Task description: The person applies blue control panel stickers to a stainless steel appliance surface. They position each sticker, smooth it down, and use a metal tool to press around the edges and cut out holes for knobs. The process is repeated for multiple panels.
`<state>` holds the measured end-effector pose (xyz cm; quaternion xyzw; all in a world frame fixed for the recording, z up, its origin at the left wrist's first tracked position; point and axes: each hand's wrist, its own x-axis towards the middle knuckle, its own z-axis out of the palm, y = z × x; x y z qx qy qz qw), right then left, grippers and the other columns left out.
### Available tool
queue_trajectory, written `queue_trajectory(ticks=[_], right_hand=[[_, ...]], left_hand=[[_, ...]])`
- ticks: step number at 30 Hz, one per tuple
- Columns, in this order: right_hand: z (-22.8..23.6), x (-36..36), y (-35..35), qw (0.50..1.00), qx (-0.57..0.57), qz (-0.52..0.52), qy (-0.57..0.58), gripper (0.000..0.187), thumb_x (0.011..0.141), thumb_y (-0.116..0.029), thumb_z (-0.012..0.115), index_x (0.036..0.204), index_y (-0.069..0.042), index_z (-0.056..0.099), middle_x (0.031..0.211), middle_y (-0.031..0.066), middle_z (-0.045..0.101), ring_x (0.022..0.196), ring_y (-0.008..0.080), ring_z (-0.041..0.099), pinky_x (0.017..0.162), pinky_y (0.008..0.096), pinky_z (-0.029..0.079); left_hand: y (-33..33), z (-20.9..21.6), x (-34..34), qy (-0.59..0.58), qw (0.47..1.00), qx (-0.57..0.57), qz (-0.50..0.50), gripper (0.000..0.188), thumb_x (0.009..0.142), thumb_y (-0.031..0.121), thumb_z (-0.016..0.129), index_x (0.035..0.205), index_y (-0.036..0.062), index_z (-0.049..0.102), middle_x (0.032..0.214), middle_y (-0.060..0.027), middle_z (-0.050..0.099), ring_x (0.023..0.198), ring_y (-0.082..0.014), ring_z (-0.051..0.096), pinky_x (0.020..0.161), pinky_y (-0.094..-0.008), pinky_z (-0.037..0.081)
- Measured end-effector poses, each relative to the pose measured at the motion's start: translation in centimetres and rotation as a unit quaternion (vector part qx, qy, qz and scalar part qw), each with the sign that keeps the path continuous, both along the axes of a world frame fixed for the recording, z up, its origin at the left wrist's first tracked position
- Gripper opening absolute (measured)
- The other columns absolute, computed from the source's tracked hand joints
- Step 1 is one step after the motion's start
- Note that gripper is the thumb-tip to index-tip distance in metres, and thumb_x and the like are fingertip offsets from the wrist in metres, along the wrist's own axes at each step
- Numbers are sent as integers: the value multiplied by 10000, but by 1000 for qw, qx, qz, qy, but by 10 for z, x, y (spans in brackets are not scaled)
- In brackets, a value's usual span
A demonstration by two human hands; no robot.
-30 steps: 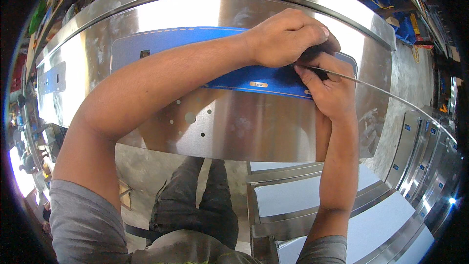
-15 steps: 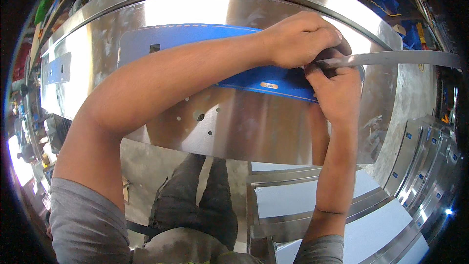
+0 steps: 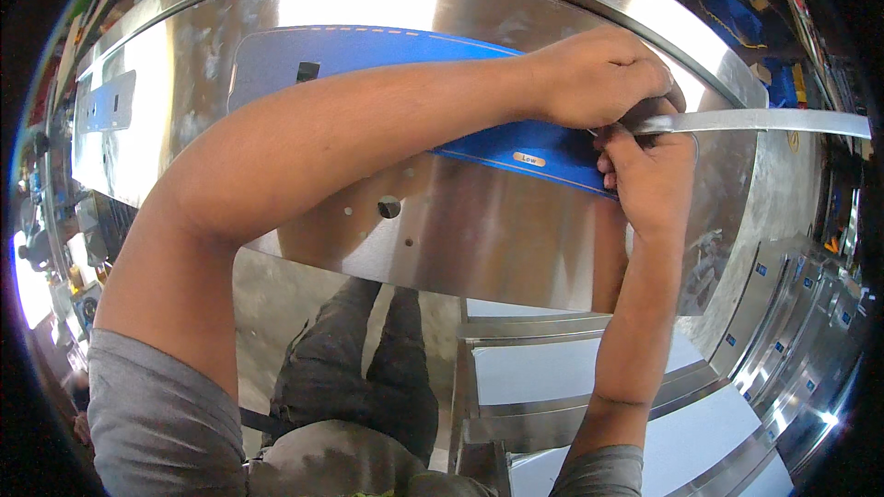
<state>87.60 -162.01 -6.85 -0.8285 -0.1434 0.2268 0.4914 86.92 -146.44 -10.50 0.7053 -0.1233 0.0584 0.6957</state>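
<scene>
A blue label (image 3: 502, 143) with a rounded outline lies along a shiny stainless steel panel (image 3: 516, 248). Over its right end my two hands come together. My left hand (image 3: 608, 78) reaches across from the left, fingers curled closed, with its fingertips largely hidden beside the strip's end. Just below it, my right hand (image 3: 654, 175) is closed on a long flat metal strip (image 3: 764, 121), thumb on the near side. The strip sticks out to the right past the panel's edge. What its inner end touches is hidden between the fingers.
Several holes, one large hole (image 3: 389, 207) among them, pierce the panel's near part. A smaller blue label (image 3: 110, 101) sits at the far left. White-faced metal pieces (image 3: 534, 373) lie below on the right, and more steel panels (image 3: 783, 322) stand farther right.
The view has shifted slightly, so panel and hands appear a little farther right. The metal strip catches more light and its angle differs slightly. Both hands stay closed at the label's right end.
</scene>
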Motion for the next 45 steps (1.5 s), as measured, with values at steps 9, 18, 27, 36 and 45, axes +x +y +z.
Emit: queue_trajectory(ticks=[9, 18, 27, 36, 45], right_hand=[[5, -2, 2, 1000, 6, -1, 22, 111, 900, -65, 692, 968, -12, 623, 735, 62, 667, 566, 85, 603, 473, 215, 462], [8, -7, 6, 999, 10, -35, 41, 110, 869, -64, 697, 930, 5, 637, 724, 79, 675, 565, 126, 633, 495, 266, 494], [5, -7, 10, 1000, -11, -14, 24, 133, 845, -45, 707, 944, 24, 650, 738, 106, 687, 578, 160, 646, 534, 311, 506], [-6, 1, 6, 983, -29, 100, -151, 206, 874, -92, 703, 1040, 14, 644, 788, 88, 687, 638, 137, 637, 565, 284, 501], [10, 7, -9, 991, -67, 98, -60, 257, 922, -158, 701, 1119, -2, 645, 872, 69, 694, 739, 115, 630, 608, 257, 504]], left_hand=[[-2, -1, 1, 15, 999, -31, -13, 430, 971, 259, 426, 1015, -38, 734, 845, -139, 735, 670, -203, 650, 669, -364, 537], [-1, 3, 0, 44, 999, -24, -19, 426, 961, 259, 430, 1022, -27, 741, 855, -164, 727, 735, -214, 658, 731, -368, 530], [-1, 4, -1, 53, 998, -35, -10, 432, 961, 259, 430, 1016, -35, 741, 952, -196, 741, 869, -242, 692, 836, -361, 531], [-1, 6, -2, 60, 997, -42, 1, 422, 964, 246, 435, 1042, -34, 740, 952, -183, 747, 854, -224, 698, 822, -346, 537], [2, 11, -4, 118, 991, -57, -27, 454, 1008, 264, 406, 1116, -58, 708, 971, -116, 726, 919, -163, 652, 901, -310, 513]])
